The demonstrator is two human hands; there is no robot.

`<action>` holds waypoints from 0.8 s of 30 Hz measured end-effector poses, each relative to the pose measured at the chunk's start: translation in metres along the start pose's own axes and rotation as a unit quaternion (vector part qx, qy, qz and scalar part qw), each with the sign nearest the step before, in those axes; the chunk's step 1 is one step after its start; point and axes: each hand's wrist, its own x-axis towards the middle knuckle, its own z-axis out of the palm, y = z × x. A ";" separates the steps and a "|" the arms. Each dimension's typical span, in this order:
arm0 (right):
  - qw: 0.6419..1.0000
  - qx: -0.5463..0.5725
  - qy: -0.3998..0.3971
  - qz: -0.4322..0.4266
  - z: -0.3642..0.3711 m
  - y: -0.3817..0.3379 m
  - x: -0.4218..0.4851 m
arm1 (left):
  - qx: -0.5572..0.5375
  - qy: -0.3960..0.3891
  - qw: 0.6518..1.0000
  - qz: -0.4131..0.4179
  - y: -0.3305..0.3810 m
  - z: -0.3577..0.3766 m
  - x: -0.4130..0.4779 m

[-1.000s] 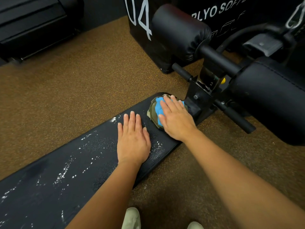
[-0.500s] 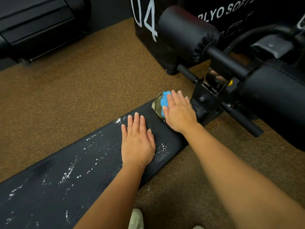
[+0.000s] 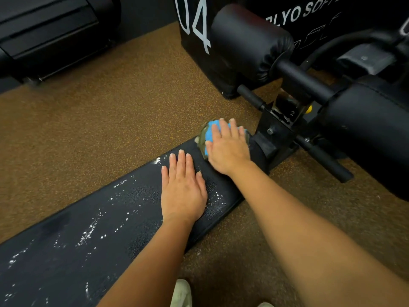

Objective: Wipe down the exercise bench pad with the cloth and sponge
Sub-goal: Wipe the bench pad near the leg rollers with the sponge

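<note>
The long black bench pad [image 3: 88,229] runs from the lower left up to the middle, flecked with white foam spots. My left hand [image 3: 182,189] lies flat on the pad, fingers together, holding nothing. At the pad's far end, my right hand [image 3: 228,147] presses down on a blue sponge [image 3: 210,134] that sits on a greenish cloth [image 3: 201,138]. Most of the sponge and cloth is hidden under the hand.
Black metal bench frame [image 3: 276,134] with padded rollers [image 3: 250,41] and bars stands right beyond the pad's end. A black plyo box [image 3: 194,29] marked "04" sits behind. Brown speckled floor [image 3: 110,118] lies around. My shoe [image 3: 181,293] shows at the bottom.
My right hand slid the sponge and cloth a little further toward the pad's far end. My left hand stayed flat on the pad.
</note>
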 end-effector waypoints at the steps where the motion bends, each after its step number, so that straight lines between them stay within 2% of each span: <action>1: 0.999 -0.003 0.003 -0.047 0.001 -0.004 -0.002 | 0.000 0.001 1.000 0.000 0.000 0.000 0.000; 3: 0.994 0.002 0.004 -0.111 0.002 0.002 -0.002 | -0.002 0.003 1.000 0.000 0.000 -0.001 -0.001; 4: 0.994 0.014 0.003 -0.109 0.001 0.008 0.001 | -0.002 0.001 1.000 0.000 0.000 -0.002 -0.001; 8: 0.999 0.024 0.020 0.024 -0.001 0.007 0.014 | -0.003 -0.007 1.000 0.000 0.000 -0.002 0.000; 9: 0.999 0.019 0.020 0.027 -0.001 0.001 0.013 | -0.002 -0.008 1.000 0.000 0.000 -0.002 0.000; 12: 0.994 0.012 0.027 -0.107 0.002 -0.008 0.008 | 0.003 -0.006 1.000 0.002 0.000 -0.002 0.000; 14: 0.990 0.027 0.016 -0.140 0.001 0.000 0.012 | 0.001 -0.004 1.000 0.002 0.000 -0.002 0.000; 18: 0.999 0.037 0.026 0.014 -0.003 0.007 0.024 | 0.007 -0.007 1.000 0.001 0.001 -0.002 0.001; 19: 0.999 0.032 0.023 0.001 -0.004 0.001 0.023 | 0.009 -0.009 1.000 0.002 0.001 -0.003 0.001; 22: 0.988 0.031 0.008 -0.151 -0.002 -0.012 0.016 | 0.015 -0.012 1.000 0.001 0.000 -0.002 0.001; 24: 0.988 0.039 -0.003 -0.149 -0.005 -0.005 0.019 | 0.014 -0.012 1.000 0.000 0.000 -0.002 0.000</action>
